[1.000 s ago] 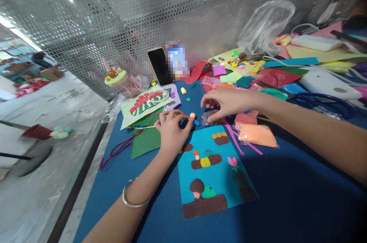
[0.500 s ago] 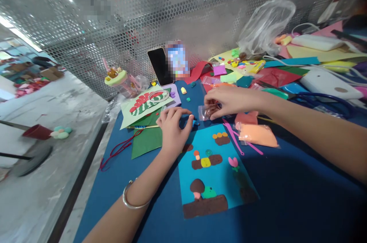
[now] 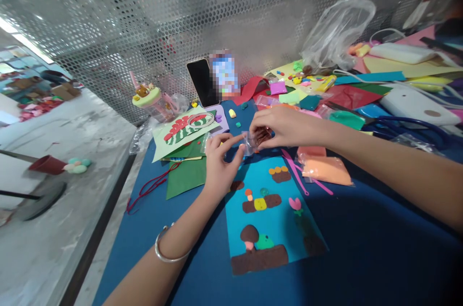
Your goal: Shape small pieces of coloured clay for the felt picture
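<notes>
1. Both hands meet on a small clear plastic bag of brown clay (image 3: 257, 138), held just above the far edge of the light-blue card picture (image 3: 269, 209).
2. Right hand (image 3: 285, 125): curled, thumb and fingertips pinched on the bag's upper right side; closed on it, not spread.
3. Left hand (image 3: 219, 164): half closed, thumb and forefinger nipping the bag's left corner, other fingers folded toward the palm; silver bangle (image 3: 164, 248) on that wrist.
4. Cannot tell whether the bag's mouth is open or sealed; blurred and partly hidden by fingers.
5. Progress, judged from the card picture: well begun, not finished.
   - Laid down already: long brown clay strip along the near edge with a brown mushroom and a green blob on it; brown bar at the middle carrying a yellow piece and small orange bits; short brown piece with orange dots near the far edge; pink tulip toward the right side.
   - Left bare: much of the blue ground, chiefly the near right corner.
6. Right of the card picture: sealed bag of peach-orange clay (image 3: 325, 171) and a pink plastic modelling stick (image 3: 296, 176), both untouched.
7. Left of the card picture: dark green paper sheet (image 3: 184, 176), lying flat, near the left hand but not touched.
</notes>
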Demonstrator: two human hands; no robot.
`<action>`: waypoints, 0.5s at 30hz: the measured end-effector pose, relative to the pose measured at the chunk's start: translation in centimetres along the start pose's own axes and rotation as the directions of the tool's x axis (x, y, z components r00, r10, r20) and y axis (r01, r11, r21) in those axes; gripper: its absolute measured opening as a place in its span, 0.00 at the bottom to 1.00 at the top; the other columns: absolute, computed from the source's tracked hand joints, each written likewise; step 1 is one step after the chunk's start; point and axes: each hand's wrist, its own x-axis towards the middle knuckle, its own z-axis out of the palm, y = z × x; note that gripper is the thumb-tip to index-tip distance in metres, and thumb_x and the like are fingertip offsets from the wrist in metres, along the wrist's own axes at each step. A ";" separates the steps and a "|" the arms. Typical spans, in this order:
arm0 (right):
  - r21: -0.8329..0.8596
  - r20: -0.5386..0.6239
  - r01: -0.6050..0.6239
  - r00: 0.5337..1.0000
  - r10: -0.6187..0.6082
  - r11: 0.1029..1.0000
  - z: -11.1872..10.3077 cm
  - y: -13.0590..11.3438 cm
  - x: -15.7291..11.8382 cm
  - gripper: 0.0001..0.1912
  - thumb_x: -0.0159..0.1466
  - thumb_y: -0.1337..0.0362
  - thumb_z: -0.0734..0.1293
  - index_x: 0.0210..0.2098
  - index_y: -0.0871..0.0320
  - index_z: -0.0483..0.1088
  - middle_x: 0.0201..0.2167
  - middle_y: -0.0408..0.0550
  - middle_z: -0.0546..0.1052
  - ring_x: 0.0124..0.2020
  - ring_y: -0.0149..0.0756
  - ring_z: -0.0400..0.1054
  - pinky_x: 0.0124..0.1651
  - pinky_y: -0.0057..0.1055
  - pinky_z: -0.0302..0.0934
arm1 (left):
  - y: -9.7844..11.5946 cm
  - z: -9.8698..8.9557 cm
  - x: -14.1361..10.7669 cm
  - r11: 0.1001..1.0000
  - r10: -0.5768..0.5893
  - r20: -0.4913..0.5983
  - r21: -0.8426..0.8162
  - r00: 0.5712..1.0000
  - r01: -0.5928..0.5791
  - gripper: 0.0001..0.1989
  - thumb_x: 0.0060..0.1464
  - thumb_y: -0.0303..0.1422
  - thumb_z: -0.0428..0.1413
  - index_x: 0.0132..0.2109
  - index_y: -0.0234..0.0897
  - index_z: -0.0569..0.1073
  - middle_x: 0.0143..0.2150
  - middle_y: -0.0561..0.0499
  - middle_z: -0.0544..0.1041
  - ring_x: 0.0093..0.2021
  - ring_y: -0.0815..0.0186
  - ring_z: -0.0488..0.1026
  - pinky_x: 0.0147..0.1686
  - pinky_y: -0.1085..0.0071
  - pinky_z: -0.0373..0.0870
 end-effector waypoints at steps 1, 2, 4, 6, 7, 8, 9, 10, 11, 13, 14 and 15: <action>0.011 0.005 0.002 1.000 -0.003 1.000 0.1 0.0 0.0 0.04 0.56 0.66 0.69 0.32 0.60 0.72 0.34 0.49 0.75 0.32 0.35 0.67 0.34 0.29 0.56 | -0.1 0.0 0.0 0.999 0.024 0.004 -0.032 1.000 -0.024 0.10 0.55 0.31 0.58 0.45 0.46 0.77 0.40 0.51 0.72 0.44 0.62 0.68 0.48 0.63 0.62; 0.020 0.012 0.006 1.000 -0.006 1.000 0.2 0.0 0.0 0.04 0.57 0.66 0.69 0.32 0.60 0.72 0.33 0.49 0.75 0.32 0.35 0.67 0.33 0.29 0.57 | -0.2 0.0 0.0 0.998 0.042 0.006 -0.055 0.999 -0.042 0.10 0.54 0.31 0.59 0.44 0.45 0.77 0.40 0.51 0.72 0.44 0.62 0.68 0.48 0.64 0.63; 0.037 0.016 0.012 1.000 -0.013 0.999 0.4 -0.1 0.0 0.04 0.57 0.66 0.69 0.32 0.60 0.73 0.32 0.48 0.76 0.32 0.34 0.68 0.33 0.28 0.57 | -0.3 0.0 0.0 0.997 0.051 -0.008 -0.065 0.999 -0.052 0.08 0.51 0.31 0.61 0.41 0.43 0.77 0.39 0.51 0.72 0.44 0.62 0.69 0.47 0.64 0.64; 0.045 -0.012 0.015 1.000 -0.015 0.999 0.4 -0.3 0.1 0.04 0.57 0.66 0.69 0.32 0.60 0.74 0.31 0.47 0.76 0.31 0.34 0.68 0.33 0.28 0.57 | -0.3 0.0 0.0 0.998 0.053 -0.032 -0.040 0.998 -0.054 0.06 0.50 0.32 0.63 0.38 0.42 0.77 0.38 0.51 0.72 0.43 0.62 0.69 0.46 0.64 0.65; 0.044 -0.031 0.013 0.999 -0.012 0.999 0.4 -0.4 0.1 0.04 0.57 0.67 0.69 0.32 0.60 0.74 0.31 0.47 0.76 0.31 0.34 0.68 0.33 0.28 0.57 | -0.3 0.0 0.0 0.998 0.064 -0.042 -0.028 0.997 -0.065 0.07 0.49 0.32 0.63 0.38 0.42 0.77 0.38 0.51 0.72 0.42 0.62 0.70 0.46 0.63 0.65; 0.043 -0.044 0.010 0.999 -0.008 0.999 0.4 -0.5 0.2 0.04 0.56 0.67 0.69 0.32 0.61 0.74 0.31 0.47 0.77 0.31 0.34 0.69 0.33 0.28 0.57 | -0.3 0.1 -0.1 0.996 0.082 -0.046 -0.019 0.996 -0.083 0.08 0.49 0.32 0.64 0.39 0.42 0.77 0.38 0.51 0.73 0.42 0.62 0.70 0.46 0.63 0.65; 0.046 -0.048 0.007 0.999 -0.005 0.999 0.3 -0.5 0.2 0.04 0.56 0.67 0.69 0.32 0.61 0.74 0.30 0.47 0.77 0.31 0.33 0.69 0.33 0.28 0.58 | -0.4 0.1 -0.1 0.994 0.105 -0.047 -0.017 0.993 -0.106 0.09 0.49 0.33 0.64 0.40 0.42 0.77 0.38 0.51 0.73 0.41 0.62 0.70 0.46 0.62 0.65; 0.056 -0.044 0.008 0.999 -0.006 0.998 0.3 -0.6 0.2 0.04 0.56 0.67 0.69 0.32 0.61 0.74 0.30 0.47 0.77 0.30 0.33 0.69 0.33 0.28 0.58 | -0.4 0.1 -0.1 0.991 0.128 -0.045 -0.019 0.991 -0.129 0.09 0.49 0.33 0.64 0.40 0.41 0.77 0.38 0.51 0.73 0.41 0.62 0.70 0.46 0.62 0.65; 0.072 -0.035 0.012 0.999 -0.009 0.997 0.3 -0.6 0.2 0.04 0.57 0.67 0.69 0.32 0.62 0.74 0.29 0.47 0.77 0.30 0.32 0.69 0.32 0.27 0.58 | -0.4 0.1 -0.1 0.989 0.145 -0.046 -0.023 0.988 -0.146 0.08 0.49 0.33 0.64 0.39 0.41 0.76 0.38 0.51 0.73 0.41 0.62 0.70 0.45 0.62 0.65; 0.104 -0.024 0.021 1.000 -0.019 0.994 0.4 -0.7 0.2 0.04 0.57 0.67 0.69 0.32 0.61 0.74 0.30 0.46 0.78 0.29 0.31 0.69 0.32 0.27 0.59 | -0.5 0.2 -0.2 0.986 0.163 -0.056 -0.024 0.985 -0.165 0.05 0.50 0.33 0.63 0.35 0.39 0.76 0.36 0.51 0.72 0.39 0.63 0.70 0.42 0.64 0.66; 0.114 -0.026 0.026 0.999 -0.023 0.993 0.4 -0.6 0.2 0.04 0.57 0.67 0.69 0.32 0.61 0.74 0.30 0.46 0.78 0.30 0.31 0.70 0.33 0.27 0.59 | -0.6 0.2 -0.2 0.985 0.169 -0.063 -0.020 0.984 -0.170 0.04 0.51 0.33 0.62 0.34 0.38 0.75 0.36 0.51 0.72 0.39 0.63 0.69 0.41 0.64 0.65; 0.120 -0.030 0.029 0.999 -0.025 0.992 0.5 -0.6 0.2 0.04 0.57 0.67 0.69 0.32 0.61 0.75 0.30 0.46 0.78 0.30 0.32 0.70 0.33 0.27 0.59 | -0.6 0.2 -0.2 0.984 0.175 -0.067 -0.014 0.982 -0.176 0.04 0.52 0.32 0.61 0.33 0.38 0.74 0.35 0.51 0.72 0.39 0.63 0.69 0.41 0.65 0.65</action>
